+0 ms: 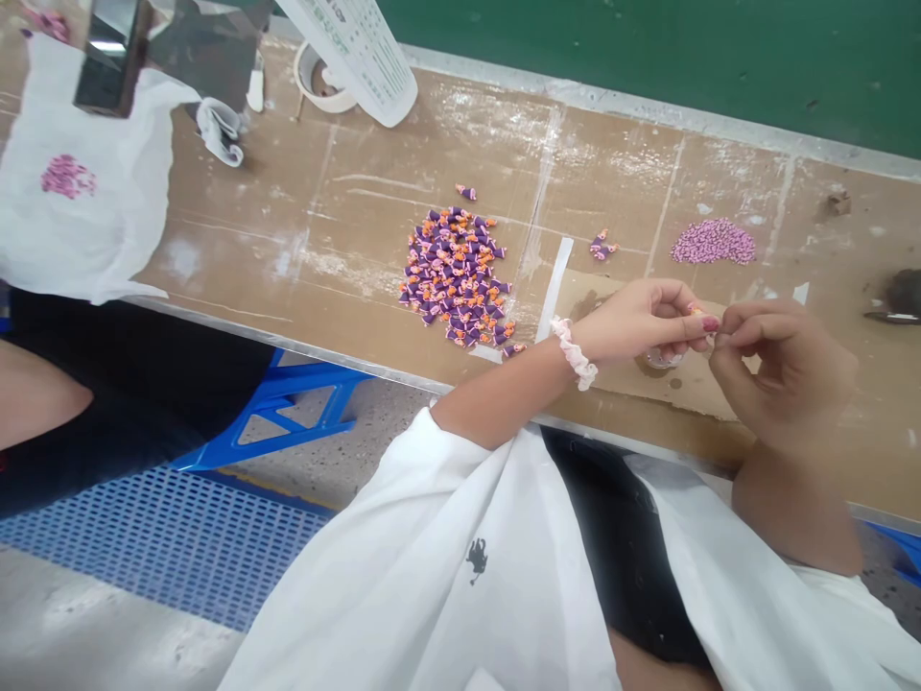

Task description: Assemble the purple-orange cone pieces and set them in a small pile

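My left hand [651,321], with a pale scrunchie [574,355] around its wrist, is closed in a pinch on a small orange and pink piece [695,310], mostly hidden by the fingers. Fingertip to fingertip with it, my right hand [784,369] also pinches, slightly blurred; whatever it holds is too small to make out. Below the hands, a small clear dish [666,358] shows partly on a stained cardboard sheet [611,379]. Beyond them lie a few small purple and orange figures [602,246] and a heap of tiny pink-purple pieces [712,241].
Left of my hands is a large pile of purple and orange figures [457,278]. Farther left are a white bottle [360,58], a tape roll [306,77] and a white cloth [93,230] bearing pink bits. Another person's leg [43,393] is beside a blue stool [288,403].
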Demonstrator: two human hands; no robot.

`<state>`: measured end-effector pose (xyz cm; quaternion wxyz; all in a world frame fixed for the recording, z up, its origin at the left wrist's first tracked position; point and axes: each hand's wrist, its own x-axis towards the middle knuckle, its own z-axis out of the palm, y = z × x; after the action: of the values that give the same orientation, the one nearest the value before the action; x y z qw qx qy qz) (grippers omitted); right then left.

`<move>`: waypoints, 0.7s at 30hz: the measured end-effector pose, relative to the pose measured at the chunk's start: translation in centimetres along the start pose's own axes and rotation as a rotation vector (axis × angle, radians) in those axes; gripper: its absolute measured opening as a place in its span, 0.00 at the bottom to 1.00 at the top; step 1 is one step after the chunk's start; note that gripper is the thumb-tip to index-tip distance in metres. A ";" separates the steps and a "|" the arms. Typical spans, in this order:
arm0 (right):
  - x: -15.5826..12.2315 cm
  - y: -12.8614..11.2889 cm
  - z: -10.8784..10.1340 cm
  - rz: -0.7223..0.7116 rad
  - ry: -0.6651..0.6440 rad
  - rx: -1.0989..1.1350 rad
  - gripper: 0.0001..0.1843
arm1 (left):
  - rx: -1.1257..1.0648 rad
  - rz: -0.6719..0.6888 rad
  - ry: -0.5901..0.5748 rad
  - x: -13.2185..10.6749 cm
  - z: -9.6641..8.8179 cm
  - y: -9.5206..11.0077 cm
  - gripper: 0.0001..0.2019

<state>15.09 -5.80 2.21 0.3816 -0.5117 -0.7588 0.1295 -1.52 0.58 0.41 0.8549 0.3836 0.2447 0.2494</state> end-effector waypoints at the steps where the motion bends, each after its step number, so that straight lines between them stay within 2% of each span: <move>1: 0.0 0.0 0.0 0.000 0.002 0.002 0.14 | 0.005 0.008 -0.001 0.0 -0.1 0.0 0.22; 7: 0.0 0.1 0.2 0.038 0.006 0.077 0.14 | 0.043 0.025 -0.024 0.0 -0.2 0.0 0.22; 13: 0.4 -0.3 0.0 0.020 0.065 0.068 0.14 | 0.038 0.041 -0.008 0.0 0.1 0.0 0.21; 18: 1.2 -0.7 -0.5 0.010 0.073 0.175 0.12 | 0.030 0.076 -0.081 0.1 0.1 0.0 0.18; 21: 1.5 0.1 -0.7 0.013 0.182 0.157 0.09 | 0.093 0.158 -0.079 0.2 -0.4 0.2 0.12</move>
<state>15.35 -4.59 3.30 0.4869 -0.4949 -0.7052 0.1438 -1.67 1.07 0.32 0.8227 0.4507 0.1911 0.2892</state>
